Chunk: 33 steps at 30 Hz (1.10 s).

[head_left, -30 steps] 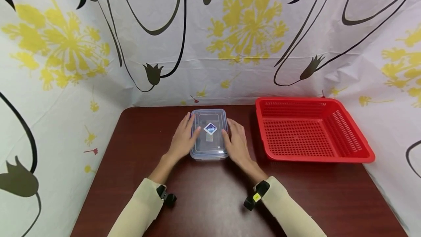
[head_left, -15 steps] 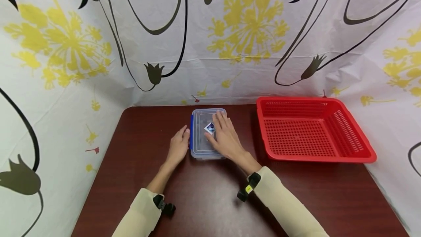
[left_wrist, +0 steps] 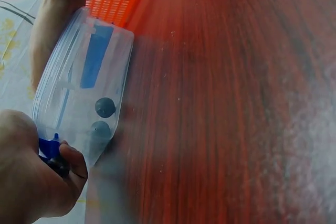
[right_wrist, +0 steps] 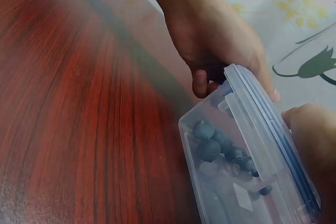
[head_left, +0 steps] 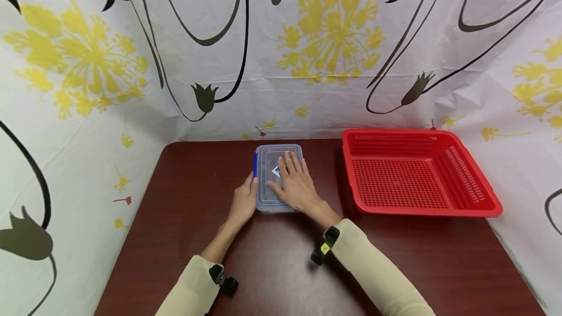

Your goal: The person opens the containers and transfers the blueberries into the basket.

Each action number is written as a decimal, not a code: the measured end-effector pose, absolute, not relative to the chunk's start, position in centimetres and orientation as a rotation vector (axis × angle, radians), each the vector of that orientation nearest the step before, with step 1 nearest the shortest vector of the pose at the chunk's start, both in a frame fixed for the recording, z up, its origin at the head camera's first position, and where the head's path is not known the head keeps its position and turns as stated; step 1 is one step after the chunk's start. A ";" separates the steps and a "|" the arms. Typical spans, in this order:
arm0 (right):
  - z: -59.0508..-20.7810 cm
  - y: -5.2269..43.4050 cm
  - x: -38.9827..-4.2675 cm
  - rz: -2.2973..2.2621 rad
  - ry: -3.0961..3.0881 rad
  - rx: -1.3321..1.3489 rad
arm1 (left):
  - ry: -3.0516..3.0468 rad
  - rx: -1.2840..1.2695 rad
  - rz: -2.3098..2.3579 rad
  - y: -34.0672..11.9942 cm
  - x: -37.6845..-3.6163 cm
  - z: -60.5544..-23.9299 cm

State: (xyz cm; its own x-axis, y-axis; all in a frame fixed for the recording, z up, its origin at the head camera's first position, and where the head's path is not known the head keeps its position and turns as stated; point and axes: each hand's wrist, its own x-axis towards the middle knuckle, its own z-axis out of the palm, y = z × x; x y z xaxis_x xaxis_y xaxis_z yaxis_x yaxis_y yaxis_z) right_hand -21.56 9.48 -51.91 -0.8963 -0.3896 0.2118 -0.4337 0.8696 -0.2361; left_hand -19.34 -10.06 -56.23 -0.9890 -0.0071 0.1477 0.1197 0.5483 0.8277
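The head view shows a clear plastic rectangular box (head_left: 269,160) with a see-through lid, sitting on the dark reddish-brown wooden bench (head_left: 189,169) between the person's hands, left of a red perforated plastic basket (head_left: 395,184) and apart from it. The right hand (head_left: 296,187) lies across the lid with its fingers straight and spread, partly covering a blue-and-white diamond label (head_left: 276,171). The left hand (head_left: 244,203) is at the box's left edge, its fingers clamped on the rim, just below the exposed part of a blue plastic latch (head_left: 255,164).

The wrist views add what the head view leaves hidden. In the right one, several dark round balls (right_wrist: 209,150) of differing sizes show through the clear wall, and a finger of the left hand curls below the rim. The left one shows two dark round shapes near a lower corner, plus a flat blue patch (left_wrist: 97,56) on the side wall.

The box rests level, its long axis running away from the person — one short end near, the other toward the floral-printed white cloth (head_left: 263,62).
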 end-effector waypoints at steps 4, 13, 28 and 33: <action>-51.9 9.5 -21.6 0.409 -2.882 0.639 | -2.623 -0.159 -1.434 -10.2 -19.9 -57.6; -52.1 9.4 -21.7 0.400 -2.895 0.632 | -2.567 -0.241 -1.387 -10.2 -19.5 -56.6; -52.0 9.3 -21.5 0.417 -2.900 0.620 | -2.652 -0.075 -1.471 -10.2 -18.8 -55.2; -52.1 9.3 -21.6 0.408 -2.921 0.607 | -2.653 -0.083 -1.490 -10.3 -18.8 -55.3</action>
State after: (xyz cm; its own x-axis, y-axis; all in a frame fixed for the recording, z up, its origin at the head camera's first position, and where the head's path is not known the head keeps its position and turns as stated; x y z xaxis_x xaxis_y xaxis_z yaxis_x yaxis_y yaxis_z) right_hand -21.59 9.32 -52.07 -0.9106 -0.3720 0.1802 -0.4072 0.8824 -0.2357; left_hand -18.84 -10.33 -55.35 -0.9938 -0.0004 0.1115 0.0950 0.5205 0.8486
